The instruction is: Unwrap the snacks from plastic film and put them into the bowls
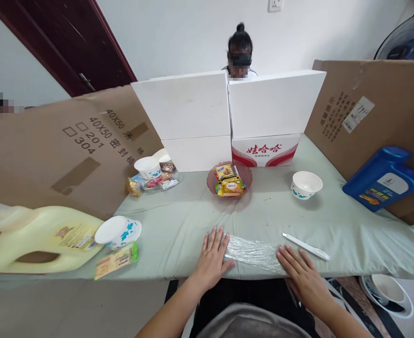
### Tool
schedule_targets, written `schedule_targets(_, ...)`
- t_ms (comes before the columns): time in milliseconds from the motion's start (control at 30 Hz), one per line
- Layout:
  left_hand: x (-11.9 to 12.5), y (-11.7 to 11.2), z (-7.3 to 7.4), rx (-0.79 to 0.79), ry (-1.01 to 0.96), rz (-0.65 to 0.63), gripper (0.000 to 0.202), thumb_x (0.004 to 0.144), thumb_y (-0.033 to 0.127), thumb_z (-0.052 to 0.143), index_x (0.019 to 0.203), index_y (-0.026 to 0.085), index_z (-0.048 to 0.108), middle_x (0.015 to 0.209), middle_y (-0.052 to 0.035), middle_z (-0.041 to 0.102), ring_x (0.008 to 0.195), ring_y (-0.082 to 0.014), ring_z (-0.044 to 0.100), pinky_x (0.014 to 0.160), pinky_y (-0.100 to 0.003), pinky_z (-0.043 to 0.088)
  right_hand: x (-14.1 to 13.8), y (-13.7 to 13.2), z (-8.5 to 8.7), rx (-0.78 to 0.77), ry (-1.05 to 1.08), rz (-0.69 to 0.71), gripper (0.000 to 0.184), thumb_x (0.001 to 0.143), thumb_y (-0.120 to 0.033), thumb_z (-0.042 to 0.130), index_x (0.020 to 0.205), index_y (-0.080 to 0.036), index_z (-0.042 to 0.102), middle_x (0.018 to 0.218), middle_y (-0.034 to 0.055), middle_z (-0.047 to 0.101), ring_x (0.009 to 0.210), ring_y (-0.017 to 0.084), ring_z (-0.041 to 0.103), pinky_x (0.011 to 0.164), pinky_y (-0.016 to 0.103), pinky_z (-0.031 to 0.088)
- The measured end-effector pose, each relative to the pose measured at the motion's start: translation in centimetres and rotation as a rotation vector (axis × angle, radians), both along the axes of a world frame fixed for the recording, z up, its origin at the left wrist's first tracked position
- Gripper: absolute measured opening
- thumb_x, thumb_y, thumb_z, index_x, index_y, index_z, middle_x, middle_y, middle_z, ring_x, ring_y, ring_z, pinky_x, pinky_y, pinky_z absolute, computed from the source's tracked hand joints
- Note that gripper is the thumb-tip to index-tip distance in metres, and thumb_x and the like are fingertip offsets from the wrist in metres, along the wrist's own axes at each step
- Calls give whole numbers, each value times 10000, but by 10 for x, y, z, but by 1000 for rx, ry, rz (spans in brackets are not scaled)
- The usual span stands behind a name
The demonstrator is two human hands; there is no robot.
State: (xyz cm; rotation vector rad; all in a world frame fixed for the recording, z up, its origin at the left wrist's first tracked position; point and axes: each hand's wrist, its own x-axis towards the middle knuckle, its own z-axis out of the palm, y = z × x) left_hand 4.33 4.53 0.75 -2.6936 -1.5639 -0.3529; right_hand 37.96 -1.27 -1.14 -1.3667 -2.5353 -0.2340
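Observation:
A crinkled strip of clear plastic film (252, 251) lies flat near the table's front edge. My left hand (211, 257) rests on its left end with the fingers stretched out. At the film's right end lies my right hand (300, 267), fingers also extended and flat. Just beyond the right hand is a white utility knife (306, 246), which neither hand touches. Further back, a pink glass bowl (212, 188) holds several small snack packets (230, 187).
White boxes (196, 112) form a wall behind the bowl, with a person (240, 51) beyond. Paper bowls (307, 184) stand about. At left are a yellow jug (44, 239) and a snack bag (115, 263); a blue bottle (383, 178) leans at right against cardboard (379, 112).

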Motion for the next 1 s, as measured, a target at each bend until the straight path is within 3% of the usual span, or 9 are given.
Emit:
schedule_targets(100, 25, -16, 9, 1, -100, 44, 373, 963, 357, 393, 1249, 200, 572, 1207, -139, 577, 1127, -293, 521, 958, -473, 419, 12, -13, 5, -15, 87, 47, 522, 820, -149, 466, 1317, -298, 523, 1336, 26, 570, 1236, 228, 496, 1034, 432, 349)
schedule_targets(200, 53, -30, 14, -75, -199, -114, 316, 961, 288, 368, 1126, 208, 625, 1031, -106, 622, 951, -242, 573, 878, -423, 470, 9, -20, 29, -42, 230, 74, 352, 817, -178, 475, 1085, -313, 659, 1209, 25, 647, 1157, 254, 551, 994, 470, 394)
schedule_targets(333, 64, -39, 15, -120, -215, -335, 480, 917, 529, 451, 1257, 202, 547, 1245, -113, 580, 1157, -295, 510, 1001, -477, 397, -3, -18, 73, -84, 424, 109, 193, 855, -217, 521, 946, -295, 673, 1180, 45, 648, 1222, 270, 506, 987, 457, 423)
schedule_targets(433, 58, -42, 13, -160, -167, -437, 542, 926, 528, 436, 1361, 205, 447, 1379, -94, 510, 1289, -287, 428, 1096, -491, 295, -22, 0, 91, -302, 565, 174, 186, 907, -268, 475, 970, -258, 650, 1099, 77, 668, 1125, 235, 575, 920, 381, 479)
schedule_targets(533, 53, -44, 9, -187, -159, -459, 488, 938, 430, 442, 1373, 208, 430, 1427, -81, 469, 1350, -266, 370, 1140, -481, 229, -52, 36, 85, -495, 630, 56, 280, 959, -331, 366, 970, -223, 623, 925, 58, 690, 842, 169, 653, 755, 283, 518)
schedule_targets(600, 53, -43, 5, -191, -185, -450, 476, 923, 403, 470, 1353, 202, 453, 1391, -90, 508, 1334, -268, 395, 1142, -484, 230, -76, 65, 72, -474, 542, -63, 313, 971, -326, 324, 929, -211, 612, 848, 30, 685, 749, 144, 645, 692, 242, 499)
schedule_targets(700, 55, -44, -3, -178, -247, -410, 506, 896, 397, 519, 1351, 188, 450, 1314, -105, 571, 1286, -274, 449, 1129, -490, 264, -105, 97, 51, -374, 382, -138, 278, 964, -284, 347, 934, -200, 610, 882, 31, 684, 806, 152, 646, 703, 240, 464)
schedule_targets(833, 55, -48, -6, -112, -366, -377, 443, 870, 321, 539, 1283, 171, 484, 1267, -122, 575, 1232, -275, 485, 1086, -480, 355, -121, 109, 30, -303, 274, -163, 250, 965, -289, 384, 918, -195, 610, 896, 49, 659, 764, 166, 632, 634, 250, 403)
schedule_targets(1000, 57, -44, 6, 81, -542, -274, 308, 864, 176, 452, 1162, 148, 529, 1128, -146, 577, 1126, -259, 531, 948, -445, 481, -125, 104, 18, -222, 185, -215, 247, 979, -292, 377, 918, -193, 595, 854, 42, 631, 701, 155, 606, 573, 254, 336)
